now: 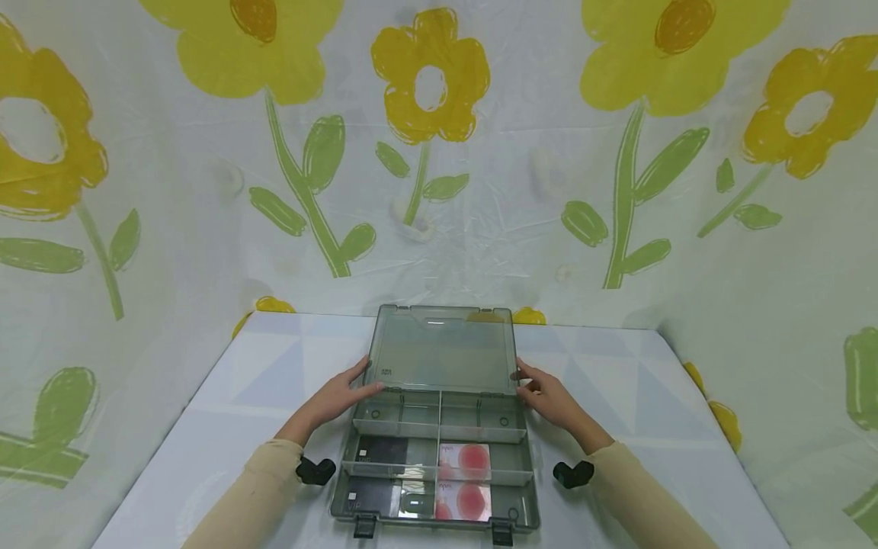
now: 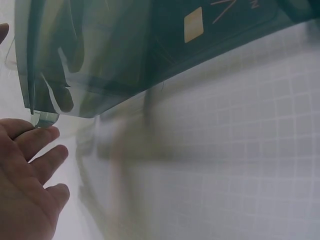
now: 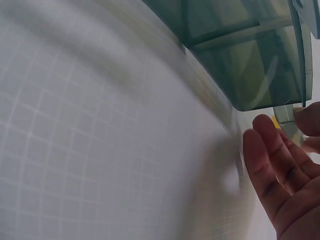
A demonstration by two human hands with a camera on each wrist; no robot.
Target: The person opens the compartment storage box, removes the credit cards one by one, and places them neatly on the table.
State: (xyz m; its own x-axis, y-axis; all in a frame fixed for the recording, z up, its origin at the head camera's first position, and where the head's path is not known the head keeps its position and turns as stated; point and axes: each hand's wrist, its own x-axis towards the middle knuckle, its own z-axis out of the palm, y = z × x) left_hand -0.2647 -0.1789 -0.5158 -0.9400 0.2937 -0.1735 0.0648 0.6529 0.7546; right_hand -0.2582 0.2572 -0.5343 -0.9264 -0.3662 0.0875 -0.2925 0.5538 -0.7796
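black cards (image 1: 371, 496) read "vip" while left fingers (image 1: 369, 390) and right fingers (image 1: 531, 372) pinch the lid (image 1: 439, 351).

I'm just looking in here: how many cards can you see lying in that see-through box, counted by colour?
Dark cards: 2
Pink-and-white cards: 2
Total: 4 visible cards
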